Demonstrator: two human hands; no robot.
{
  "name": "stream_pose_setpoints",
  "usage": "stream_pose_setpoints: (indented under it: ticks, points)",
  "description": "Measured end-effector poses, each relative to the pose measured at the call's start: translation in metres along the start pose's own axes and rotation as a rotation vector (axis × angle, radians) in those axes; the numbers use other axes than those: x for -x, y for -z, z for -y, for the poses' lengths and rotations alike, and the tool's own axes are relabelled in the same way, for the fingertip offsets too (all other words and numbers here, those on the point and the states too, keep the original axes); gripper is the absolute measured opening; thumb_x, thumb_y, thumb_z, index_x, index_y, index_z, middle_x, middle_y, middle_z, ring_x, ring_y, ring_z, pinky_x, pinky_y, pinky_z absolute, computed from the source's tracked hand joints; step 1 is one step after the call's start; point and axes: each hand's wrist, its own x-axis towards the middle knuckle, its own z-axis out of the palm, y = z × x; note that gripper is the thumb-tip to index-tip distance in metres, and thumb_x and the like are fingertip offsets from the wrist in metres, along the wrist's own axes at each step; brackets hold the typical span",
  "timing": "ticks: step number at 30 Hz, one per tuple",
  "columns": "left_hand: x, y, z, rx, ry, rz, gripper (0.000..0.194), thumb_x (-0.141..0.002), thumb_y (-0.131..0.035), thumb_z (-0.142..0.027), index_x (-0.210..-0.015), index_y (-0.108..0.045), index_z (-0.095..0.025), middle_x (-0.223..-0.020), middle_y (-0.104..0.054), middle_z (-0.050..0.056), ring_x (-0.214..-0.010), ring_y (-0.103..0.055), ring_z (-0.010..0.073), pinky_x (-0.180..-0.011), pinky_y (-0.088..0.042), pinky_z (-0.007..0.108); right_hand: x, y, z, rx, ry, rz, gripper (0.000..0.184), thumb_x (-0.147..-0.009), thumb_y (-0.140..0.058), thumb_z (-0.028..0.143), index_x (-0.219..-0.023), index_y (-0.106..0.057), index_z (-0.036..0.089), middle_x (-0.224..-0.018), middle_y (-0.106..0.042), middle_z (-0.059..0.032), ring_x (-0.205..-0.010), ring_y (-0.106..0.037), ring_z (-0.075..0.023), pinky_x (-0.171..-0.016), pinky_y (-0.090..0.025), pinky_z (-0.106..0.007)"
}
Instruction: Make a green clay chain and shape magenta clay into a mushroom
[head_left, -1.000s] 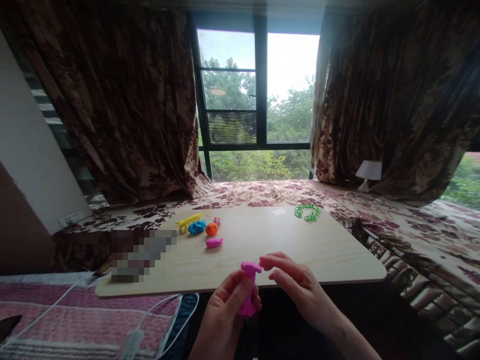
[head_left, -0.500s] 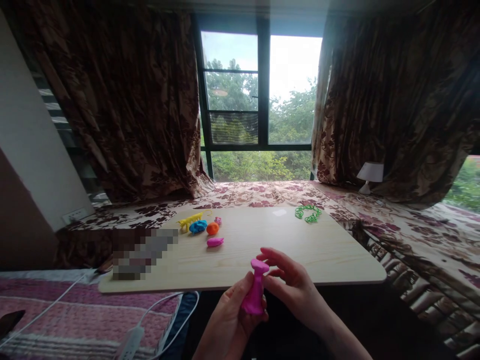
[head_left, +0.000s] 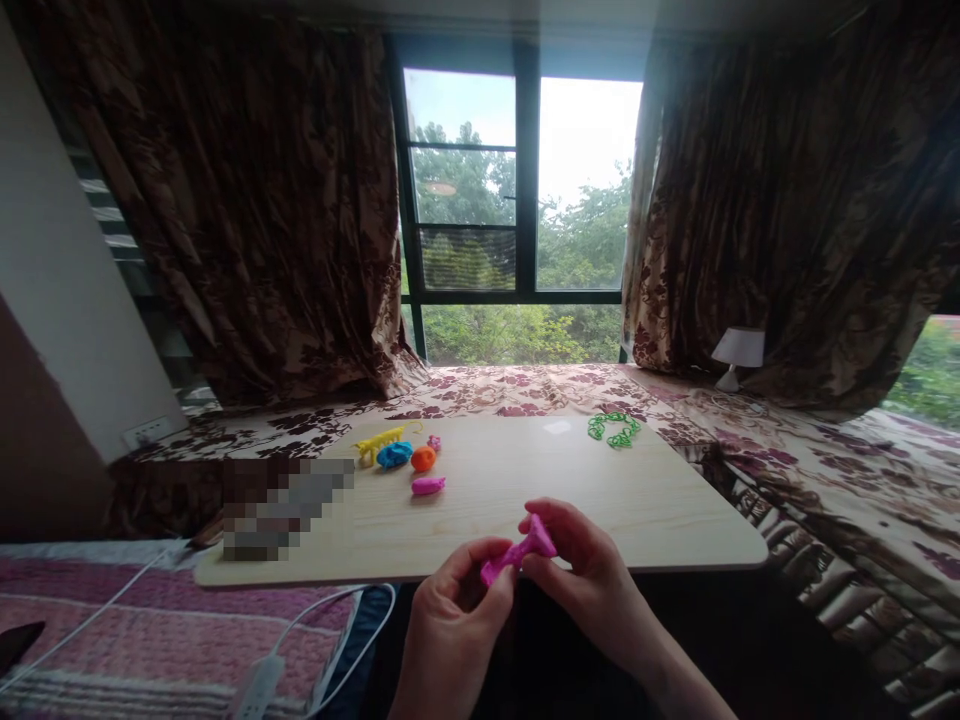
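Left hand (head_left: 457, 625) and right hand (head_left: 592, 580) pinching opposite ends of a pink clay piece (head_left: 519, 553), lower centre, over the tabletop (head_left: 660, 500) near edge, coloured clay lumps (head_left: 409, 458) left of centre, green chain (head_left: 614, 427) at far right

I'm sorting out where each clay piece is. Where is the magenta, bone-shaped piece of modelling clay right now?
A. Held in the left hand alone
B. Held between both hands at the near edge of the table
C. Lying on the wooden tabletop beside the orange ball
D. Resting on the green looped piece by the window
B: the magenta bone-shaped piece of modelling clay is pinched at one end by the left hand and at the other by the right hand, at the near edge of the light wooden table.
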Motion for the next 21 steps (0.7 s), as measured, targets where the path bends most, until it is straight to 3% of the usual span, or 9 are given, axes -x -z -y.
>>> stream_pose_setpoints:
  ticks: [4, 9, 15, 18, 21]
  points:
    - [-0.002, 0.001, -0.003, -0.160, -0.180, 0.077, 0.021, -0.064, -0.067, -0.023, -0.085, -0.067, -0.019, -0.080, -0.066, 0.003, -0.078, -0.060, 0.0187, -0.072, -0.047, 0.024, -0.001, -0.002, -0.004, -0.019, 0.015, -0.057, 0.031, -0.076, -0.062, 0.023, -0.106, -0.052, 0.021, -0.087, -0.059, -0.0021, -0.080, -0.056, -0.0147, -0.072, -0.047, -0.028]
    - [0.000, 0.004, -0.001, -0.340, -0.407, 0.034, 0.018, -0.067, -0.063, -0.018, -0.084, -0.067, -0.023, -0.088, -0.061, 0.003, -0.086, -0.056, 0.0191, -0.081, -0.043, 0.026, -0.002, -0.007, -0.013, -0.170, -0.028, -0.067, 0.031, -0.075, -0.063, 0.025, -0.104, -0.051, 0.023, -0.082, -0.058, -0.0005, -0.076, -0.055, -0.0135, -0.070, -0.047, -0.027]
    - [-0.002, 0.007, 0.010, -0.447, -0.468, 0.036, 0.016, -0.072, -0.059, -0.019, -0.084, -0.068, -0.025, -0.091, -0.059, 0.002, -0.088, -0.056, 0.0180, -0.082, -0.042, 0.026, 0.000, -0.011, -0.023, -0.200, -0.059, -0.095, 0.030, -0.075, -0.064, 0.025, -0.103, -0.051, 0.021, -0.078, -0.057, 0.0008, -0.071, -0.053, -0.0117, -0.066, -0.045, -0.025]
    - [-0.006, 0.010, 0.018, -0.499, -0.481, 0.098, 0.021, -0.075, -0.057, -0.021, -0.094, -0.065, -0.025, -0.098, -0.057, 0.003, -0.094, -0.054, 0.0187, -0.085, -0.042, 0.028, -0.001, -0.010, -0.031, -0.200, -0.070, -0.147, 0.029, -0.076, -0.063, 0.025, -0.102, -0.051, 0.021, -0.077, -0.057, 0.0011, -0.070, -0.052, -0.0110, -0.064, -0.044, -0.024]
    - [-0.009, 0.012, 0.026, -0.507, -0.461, 0.086, 0.030, -0.073, -0.060, -0.024, -0.103, -0.059, -0.026, -0.104, -0.055, 0.003, -0.100, -0.052, 0.0195, -0.089, -0.041, 0.031, -0.003, -0.008, -0.034, -0.186, -0.073, -0.184, 0.030, -0.076, -0.063, 0.024, -0.103, -0.052, 0.020, -0.078, -0.058, 0.0007, -0.071, -0.053, -0.0115, -0.066, -0.044, -0.024]
